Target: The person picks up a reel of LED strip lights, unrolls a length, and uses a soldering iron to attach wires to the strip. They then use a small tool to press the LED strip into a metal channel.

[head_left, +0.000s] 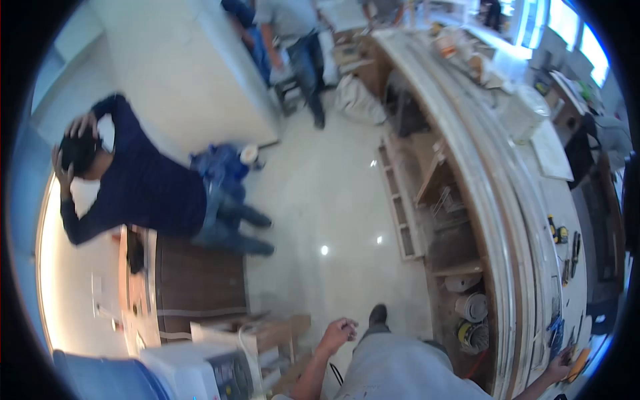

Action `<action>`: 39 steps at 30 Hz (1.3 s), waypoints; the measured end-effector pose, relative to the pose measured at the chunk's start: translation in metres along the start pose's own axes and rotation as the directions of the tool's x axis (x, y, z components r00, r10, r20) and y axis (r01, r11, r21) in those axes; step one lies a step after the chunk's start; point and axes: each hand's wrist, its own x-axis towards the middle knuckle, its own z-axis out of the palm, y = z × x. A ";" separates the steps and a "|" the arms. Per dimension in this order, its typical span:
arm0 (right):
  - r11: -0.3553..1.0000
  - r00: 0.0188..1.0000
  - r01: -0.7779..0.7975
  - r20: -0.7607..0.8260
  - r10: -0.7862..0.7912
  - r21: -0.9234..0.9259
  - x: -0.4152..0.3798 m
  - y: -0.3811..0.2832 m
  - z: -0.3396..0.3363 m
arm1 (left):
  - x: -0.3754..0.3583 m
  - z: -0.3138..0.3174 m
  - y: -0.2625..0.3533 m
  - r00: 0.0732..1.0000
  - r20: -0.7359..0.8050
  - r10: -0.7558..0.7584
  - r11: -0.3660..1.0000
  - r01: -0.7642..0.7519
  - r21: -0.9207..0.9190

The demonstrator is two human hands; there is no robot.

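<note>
My left hand (341,333) hangs in front of my body over the floor, its fingers loosely bent and no object visible in it. Down at the right, my right hand (560,367) is at the near end of the long counter, beside an orange-yellow tool (579,365). Whether its fingers touch or grip anything is too blurred to make out. Just beyond that hand lies a blue-handled tool (555,333). Farther along the counter top are dark hand tools (575,253) and a yellow-and-black tape measure (562,235).
The long curved counter (493,193) runs along my right, with buckets (472,307) on its lower shelves. A white bucket (525,113) stands on top. A person (153,180) in dark blue stands at left, hands on head. Another person (297,47) is farther back. A blue water bottle (107,377) is near left.
</note>
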 end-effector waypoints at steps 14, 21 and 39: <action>0.999 0.938 -0.035 0.343 0.044 -0.035 0.096 -0.090 -0.140 | 0.017 0.192 0.093 0.868 0.423 0.260 0.911 -0.366 0.189; 0.991 0.844 -0.129 0.520 0.130 -0.038 -0.002 -0.124 -0.082 | -0.055 0.342 0.096 0.795 0.509 0.330 0.873 -0.462 0.154; 0.990 0.944 0.059 0.329 -0.013 -0.130 0.026 -0.121 -0.099 | -0.066 0.527 0.058 0.570 0.814 0.111 0.760 -0.577 0.300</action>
